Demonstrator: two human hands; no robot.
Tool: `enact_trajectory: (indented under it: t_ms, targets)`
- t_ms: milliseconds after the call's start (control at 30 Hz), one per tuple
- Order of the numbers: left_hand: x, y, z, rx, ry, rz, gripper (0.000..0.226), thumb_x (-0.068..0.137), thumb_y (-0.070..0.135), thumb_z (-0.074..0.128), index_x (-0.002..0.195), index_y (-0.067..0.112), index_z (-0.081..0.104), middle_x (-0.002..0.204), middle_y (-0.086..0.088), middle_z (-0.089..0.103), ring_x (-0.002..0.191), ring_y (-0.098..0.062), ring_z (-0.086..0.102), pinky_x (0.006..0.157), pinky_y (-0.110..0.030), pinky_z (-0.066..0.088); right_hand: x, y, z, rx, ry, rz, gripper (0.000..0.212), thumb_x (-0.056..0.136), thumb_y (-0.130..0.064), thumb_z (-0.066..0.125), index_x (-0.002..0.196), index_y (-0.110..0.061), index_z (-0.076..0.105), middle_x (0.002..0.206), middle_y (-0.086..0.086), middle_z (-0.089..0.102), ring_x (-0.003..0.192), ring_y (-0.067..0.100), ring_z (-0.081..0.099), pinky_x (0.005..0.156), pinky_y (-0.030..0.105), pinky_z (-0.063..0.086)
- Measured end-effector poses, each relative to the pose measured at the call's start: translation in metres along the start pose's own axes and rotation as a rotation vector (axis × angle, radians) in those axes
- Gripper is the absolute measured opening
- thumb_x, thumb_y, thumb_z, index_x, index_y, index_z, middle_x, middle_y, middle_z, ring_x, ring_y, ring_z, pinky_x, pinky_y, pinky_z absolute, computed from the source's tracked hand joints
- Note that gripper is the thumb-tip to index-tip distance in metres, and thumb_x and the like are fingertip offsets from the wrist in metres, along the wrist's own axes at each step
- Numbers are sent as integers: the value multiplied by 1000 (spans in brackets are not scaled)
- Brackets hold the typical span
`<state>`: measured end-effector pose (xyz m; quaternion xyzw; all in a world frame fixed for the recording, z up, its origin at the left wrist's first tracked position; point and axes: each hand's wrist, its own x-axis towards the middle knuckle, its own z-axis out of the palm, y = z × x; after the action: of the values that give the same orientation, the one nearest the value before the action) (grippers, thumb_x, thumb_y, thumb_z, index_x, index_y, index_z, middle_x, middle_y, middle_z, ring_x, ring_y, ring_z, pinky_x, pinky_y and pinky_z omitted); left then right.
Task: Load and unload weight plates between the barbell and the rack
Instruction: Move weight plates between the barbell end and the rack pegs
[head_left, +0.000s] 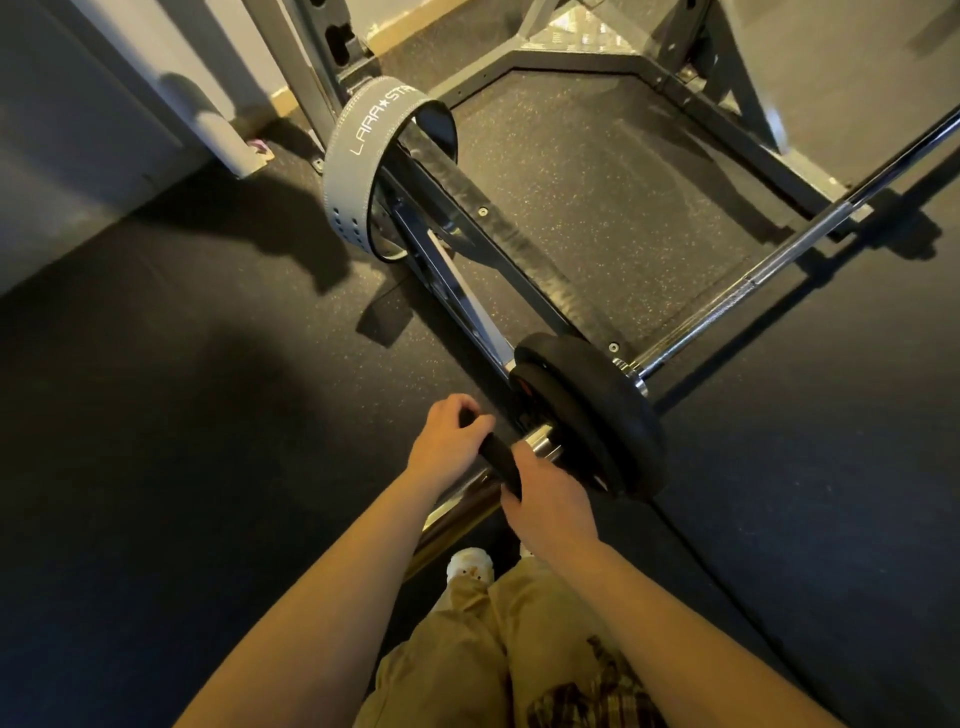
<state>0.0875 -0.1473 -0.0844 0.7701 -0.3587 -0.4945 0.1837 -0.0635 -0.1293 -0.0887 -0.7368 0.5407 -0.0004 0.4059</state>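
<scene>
The barbell (737, 299) lies low over the floor, its shaft running up to the right and its chrome sleeve pointing toward me. Two black weight plates (597, 410) sit on the sleeve against the collar. A small black plate (496, 449) stands on the sleeve nearer me, apart from those two. My left hand (449, 441) grips its upper left rim. My right hand (550, 506) grips its lower right rim. The sleeve end (457, 512) shows below my hands.
The grey steel rack base (670, 78) frames a speckled rubber floor panel ahead. A grey lifting belt (358, 156) hangs over a rack part at upper left. A white post (218, 130) stands at far left. My foot (470, 564) is just under the sleeve end.
</scene>
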Motion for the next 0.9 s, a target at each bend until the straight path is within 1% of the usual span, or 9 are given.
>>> enact_trajectory:
  t_ms: [167,267,367,500,567,633,700,800,900]
  targets:
    - [-4,6,-3,105,38,38,24,100,35,46,117,20,54,133,0,37,100,-11,49,88,-27,37,-12,16,6,-10,18,-55,25,95,-32,55,117,-25,44,99,-8,61,93,6,61,77,21,50]
    - [-13,4,-2,123,43,103,14,99,34,49,108,24,54,132,1,35,102,-11,48,89,-26,37,-21,25,11,41,8,-27,24,95,-31,55,116,-25,45,97,-11,59,92,4,61,77,21,51]
    - [-19,1,-6,346,57,223,13,97,39,51,104,29,54,124,6,34,101,-11,49,87,-25,41,-30,31,20,139,-13,23,20,95,-30,56,112,-27,46,95,-14,56,93,3,61,77,18,51]
    - [-29,1,-12,451,-35,306,23,96,36,54,117,27,55,133,3,33,103,-14,53,95,-30,48,-38,41,26,201,-66,100,22,94,-30,58,112,-28,46,102,-12,58,99,5,61,81,19,50]
    - [-29,-2,-18,465,-61,289,31,96,37,53,126,29,51,142,1,30,117,-19,47,102,-35,42,-41,44,26,211,-94,121,24,93,-30,60,112,-28,46,108,-9,59,104,7,60,87,25,52]
    - [-25,-6,-24,480,-83,271,37,97,40,50,133,33,46,152,1,24,137,-25,30,111,-43,31,-41,45,25,215,-131,135,26,93,-31,60,115,-28,47,111,-9,58,108,9,59,90,27,50]
    - [-22,-7,-25,495,-119,301,39,98,39,48,136,30,44,153,0,28,142,-24,26,113,-43,27,-43,45,22,214,-157,156,33,91,-37,61,119,-27,47,113,-8,56,111,11,57,89,26,48]
    - [-20,-3,-16,473,-60,339,32,99,36,47,128,22,48,132,0,48,117,-16,50,96,-30,40,-45,38,16,277,-51,175,52,86,-43,66,129,-28,41,125,-7,53,117,10,51,92,27,44]
    - [-19,-5,-19,526,-23,376,29,101,38,41,123,23,51,122,1,52,101,-12,54,88,-30,43,-42,14,18,288,90,140,62,87,-35,67,138,-28,34,132,-7,51,122,10,49,98,32,44]
